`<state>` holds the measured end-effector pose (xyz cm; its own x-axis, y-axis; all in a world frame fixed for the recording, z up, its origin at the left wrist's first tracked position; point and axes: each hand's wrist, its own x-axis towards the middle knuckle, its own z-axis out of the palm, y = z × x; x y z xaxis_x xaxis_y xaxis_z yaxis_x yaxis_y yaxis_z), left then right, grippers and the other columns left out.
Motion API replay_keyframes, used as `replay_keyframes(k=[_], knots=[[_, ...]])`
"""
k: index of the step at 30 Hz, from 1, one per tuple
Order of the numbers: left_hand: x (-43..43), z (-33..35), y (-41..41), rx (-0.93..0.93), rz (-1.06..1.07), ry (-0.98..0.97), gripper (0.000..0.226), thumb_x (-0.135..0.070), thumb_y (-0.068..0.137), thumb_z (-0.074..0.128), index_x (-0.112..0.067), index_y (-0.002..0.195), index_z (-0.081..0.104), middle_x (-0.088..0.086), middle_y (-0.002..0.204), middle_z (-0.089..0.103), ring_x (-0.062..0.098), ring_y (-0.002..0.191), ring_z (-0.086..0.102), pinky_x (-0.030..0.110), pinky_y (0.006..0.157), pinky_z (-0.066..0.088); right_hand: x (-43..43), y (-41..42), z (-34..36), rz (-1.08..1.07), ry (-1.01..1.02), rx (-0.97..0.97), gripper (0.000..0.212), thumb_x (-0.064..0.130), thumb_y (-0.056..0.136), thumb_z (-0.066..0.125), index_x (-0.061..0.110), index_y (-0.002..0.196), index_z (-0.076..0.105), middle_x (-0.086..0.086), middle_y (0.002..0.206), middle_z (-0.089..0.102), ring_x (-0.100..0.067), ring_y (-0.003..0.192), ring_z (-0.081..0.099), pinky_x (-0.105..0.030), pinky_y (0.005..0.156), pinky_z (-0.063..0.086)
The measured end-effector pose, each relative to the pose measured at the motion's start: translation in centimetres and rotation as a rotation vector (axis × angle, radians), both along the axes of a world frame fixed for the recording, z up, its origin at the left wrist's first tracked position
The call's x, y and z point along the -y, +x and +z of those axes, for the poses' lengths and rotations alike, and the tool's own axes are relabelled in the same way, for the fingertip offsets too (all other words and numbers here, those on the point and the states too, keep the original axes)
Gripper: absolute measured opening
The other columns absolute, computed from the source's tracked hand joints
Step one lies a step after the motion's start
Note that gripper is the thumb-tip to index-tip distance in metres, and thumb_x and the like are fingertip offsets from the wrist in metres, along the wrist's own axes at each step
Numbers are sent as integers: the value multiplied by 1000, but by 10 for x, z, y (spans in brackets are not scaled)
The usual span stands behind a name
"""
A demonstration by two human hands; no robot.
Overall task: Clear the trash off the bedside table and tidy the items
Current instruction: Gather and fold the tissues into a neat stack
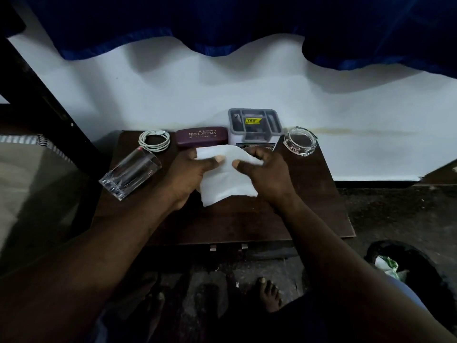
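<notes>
Dark bedside table (314, 189) against white wall (173, 100); floor (383, 214) seemingly gritty.

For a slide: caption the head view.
The left hand and right hand pinch a white tissue over the bedside table.

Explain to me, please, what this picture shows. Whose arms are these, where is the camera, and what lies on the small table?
There is no machine here. A person wears one camera on the head, so you look down along their own arms. The left hand and the right hand both hold a white tissue over a dark table, with the thumbs on top of it. At the left, a glass lies on its side. Along the wall are a coiled cable, a maroon case, a grey box and an ashtray. A bin stands on the floor, lower right.
</notes>
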<state>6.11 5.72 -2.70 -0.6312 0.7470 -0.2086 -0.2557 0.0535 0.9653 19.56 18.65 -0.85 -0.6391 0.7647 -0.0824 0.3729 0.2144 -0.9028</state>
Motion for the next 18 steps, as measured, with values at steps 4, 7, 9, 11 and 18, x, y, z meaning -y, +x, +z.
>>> replay_keyframes(k=[4,7,9,11,18], knots=[[2,-7,8,29,46,-69,30,-14,90,76,-9,120,75,7,113,78,22,107,75,47,104,54,4,-2,-12,-43,157,161,22,30,82,81,17,99,78,4,83,73,-12,80,67,-27,70,47],[-1,-3,8,-78,88,-1,28,-14,92,75,-11,120,76,3,113,78,20,106,75,43,100,57,1,-3,-8,-125,112,94,20,28,81,83,15,96,78,2,84,76,-14,81,72,-30,75,56],[-3,1,5,-170,103,68,29,-17,91,77,-14,119,76,-1,114,78,17,108,74,36,96,58,0,-4,-2,-162,35,35,18,28,80,85,15,91,77,4,81,77,-8,79,74,-35,77,62],[-2,3,3,-203,86,115,31,-19,89,79,-15,120,76,-1,116,78,18,110,73,32,94,58,-1,-4,3,-169,-20,-29,20,28,80,85,16,94,78,2,82,78,-12,79,76,-40,78,63],[3,-16,6,-109,44,-98,31,-19,82,85,-16,113,79,-2,105,80,16,99,76,45,98,58,2,0,-11,-120,16,167,28,29,80,85,10,100,78,-4,91,78,-19,86,73,-39,82,60]])
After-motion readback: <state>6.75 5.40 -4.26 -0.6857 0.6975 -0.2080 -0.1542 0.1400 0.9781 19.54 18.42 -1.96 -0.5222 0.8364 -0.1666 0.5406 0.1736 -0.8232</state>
